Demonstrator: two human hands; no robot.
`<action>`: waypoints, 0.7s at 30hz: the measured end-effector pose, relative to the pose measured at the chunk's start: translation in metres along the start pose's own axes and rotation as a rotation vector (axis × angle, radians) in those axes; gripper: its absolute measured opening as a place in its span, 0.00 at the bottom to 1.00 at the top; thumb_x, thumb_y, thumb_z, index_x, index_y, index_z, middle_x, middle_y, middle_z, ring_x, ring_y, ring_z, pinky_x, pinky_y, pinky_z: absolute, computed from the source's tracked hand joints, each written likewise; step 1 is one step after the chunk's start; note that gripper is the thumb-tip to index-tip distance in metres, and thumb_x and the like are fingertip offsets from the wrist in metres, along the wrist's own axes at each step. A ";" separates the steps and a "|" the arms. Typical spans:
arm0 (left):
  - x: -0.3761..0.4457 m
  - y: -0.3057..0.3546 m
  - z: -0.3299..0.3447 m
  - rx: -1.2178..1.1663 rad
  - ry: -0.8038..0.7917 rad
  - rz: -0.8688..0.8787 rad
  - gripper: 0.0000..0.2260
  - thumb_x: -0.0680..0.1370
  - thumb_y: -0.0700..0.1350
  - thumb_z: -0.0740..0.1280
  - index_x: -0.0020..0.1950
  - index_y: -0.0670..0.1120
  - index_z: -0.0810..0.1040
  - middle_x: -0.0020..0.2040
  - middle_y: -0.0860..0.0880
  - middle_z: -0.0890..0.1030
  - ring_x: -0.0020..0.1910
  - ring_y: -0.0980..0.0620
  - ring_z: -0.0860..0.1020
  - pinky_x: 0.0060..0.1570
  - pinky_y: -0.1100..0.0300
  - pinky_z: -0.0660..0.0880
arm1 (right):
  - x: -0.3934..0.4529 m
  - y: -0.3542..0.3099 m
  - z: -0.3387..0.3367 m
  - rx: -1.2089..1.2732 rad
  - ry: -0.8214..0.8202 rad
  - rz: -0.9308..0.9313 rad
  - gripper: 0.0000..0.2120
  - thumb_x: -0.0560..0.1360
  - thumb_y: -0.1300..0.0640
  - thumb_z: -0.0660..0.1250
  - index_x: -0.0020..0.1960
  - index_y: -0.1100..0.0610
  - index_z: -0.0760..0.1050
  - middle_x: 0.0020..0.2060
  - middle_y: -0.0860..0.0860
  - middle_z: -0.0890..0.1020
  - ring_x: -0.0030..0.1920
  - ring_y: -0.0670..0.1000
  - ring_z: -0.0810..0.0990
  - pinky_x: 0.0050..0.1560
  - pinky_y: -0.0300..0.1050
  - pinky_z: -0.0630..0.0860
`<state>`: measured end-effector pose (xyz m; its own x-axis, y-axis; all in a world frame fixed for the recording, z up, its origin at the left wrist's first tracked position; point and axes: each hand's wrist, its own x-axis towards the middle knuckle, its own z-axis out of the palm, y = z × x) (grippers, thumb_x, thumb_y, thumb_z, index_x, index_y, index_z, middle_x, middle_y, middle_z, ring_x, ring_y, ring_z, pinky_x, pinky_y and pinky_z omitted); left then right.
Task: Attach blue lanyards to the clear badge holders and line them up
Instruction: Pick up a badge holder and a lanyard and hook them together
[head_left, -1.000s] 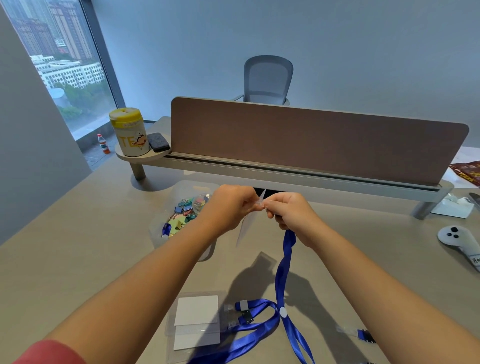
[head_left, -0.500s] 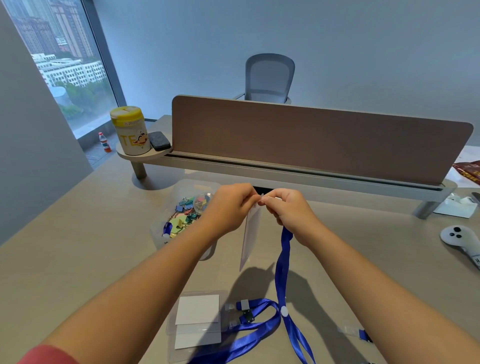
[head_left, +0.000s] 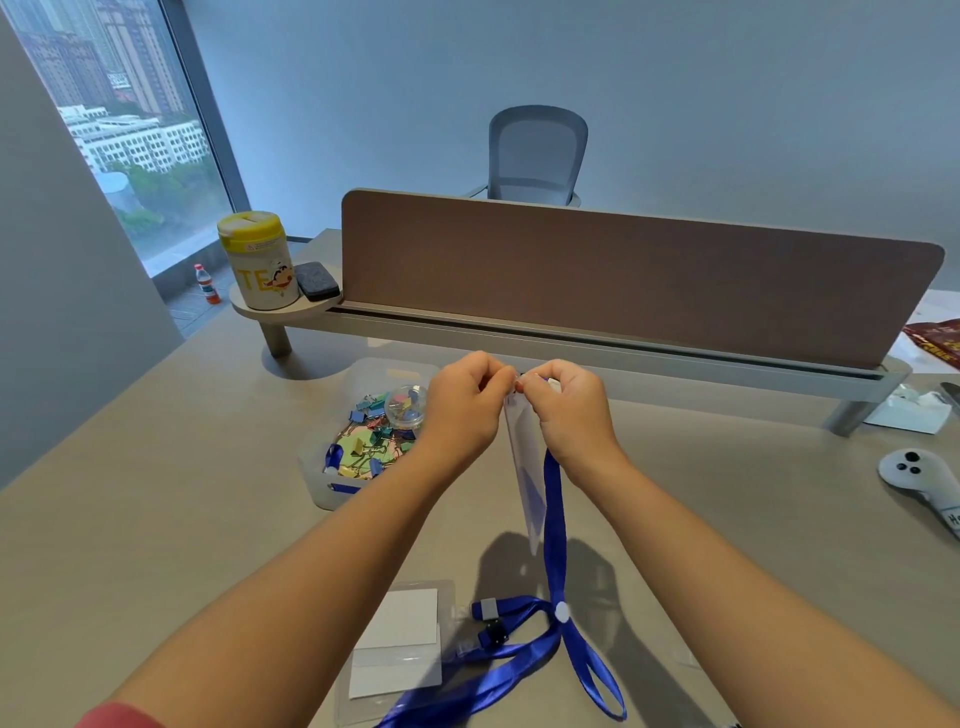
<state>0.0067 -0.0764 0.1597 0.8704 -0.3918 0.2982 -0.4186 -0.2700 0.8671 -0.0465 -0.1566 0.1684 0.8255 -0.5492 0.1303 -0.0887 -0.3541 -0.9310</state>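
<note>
Both hands are raised over the desk (head_left: 156, 519) at centre frame. The left hand (head_left: 462, 410) and right hand (head_left: 569, 410) meet fingertip to fingertip, pinched closed on the top edge of a clear badge holder (head_left: 527, 467) that hangs edge-on. A blue lanyard (head_left: 555, 519) trails from the right hand toward 6 o'clock (its clip is hidden). At 7 o'clock lies a second holder (head_left: 397, 644); a clip box (head_left: 332, 488) sits at 9 o'clock.

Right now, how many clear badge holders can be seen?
2 for sure: one badge holder hanging between the left hand and right hand, one flat holder on the table; more may hide beneath it.
</note>
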 end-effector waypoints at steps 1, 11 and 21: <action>0.000 0.000 0.001 -0.034 0.000 -0.015 0.09 0.78 0.40 0.59 0.42 0.38 0.76 0.33 0.49 0.73 0.36 0.52 0.73 0.35 0.64 0.71 | -0.001 0.000 0.000 -0.007 0.008 -0.017 0.09 0.77 0.60 0.59 0.39 0.58 0.71 0.30 0.46 0.71 0.31 0.43 0.70 0.30 0.32 0.66; 0.001 0.003 -0.005 -0.456 -0.091 -0.277 0.13 0.80 0.44 0.55 0.39 0.47 0.75 0.35 0.50 0.75 0.35 0.57 0.73 0.34 0.71 0.73 | 0.007 0.001 -0.009 0.109 -0.089 0.063 0.11 0.76 0.59 0.61 0.35 0.58 0.73 0.27 0.50 0.71 0.27 0.45 0.66 0.26 0.32 0.66; -0.008 -0.014 0.000 -0.065 -0.264 -0.097 0.26 0.75 0.39 0.64 0.71 0.46 0.60 0.66 0.47 0.71 0.64 0.50 0.70 0.62 0.55 0.69 | 0.017 0.006 -0.019 0.586 -0.235 0.440 0.11 0.77 0.60 0.60 0.38 0.61 0.75 0.26 0.50 0.69 0.17 0.42 0.61 0.17 0.31 0.59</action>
<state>0.0061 -0.0694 0.1455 0.8045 -0.5846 0.1054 -0.3112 -0.2638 0.9130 -0.0439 -0.1822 0.1714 0.8851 -0.3484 -0.3085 -0.1803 0.3545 -0.9175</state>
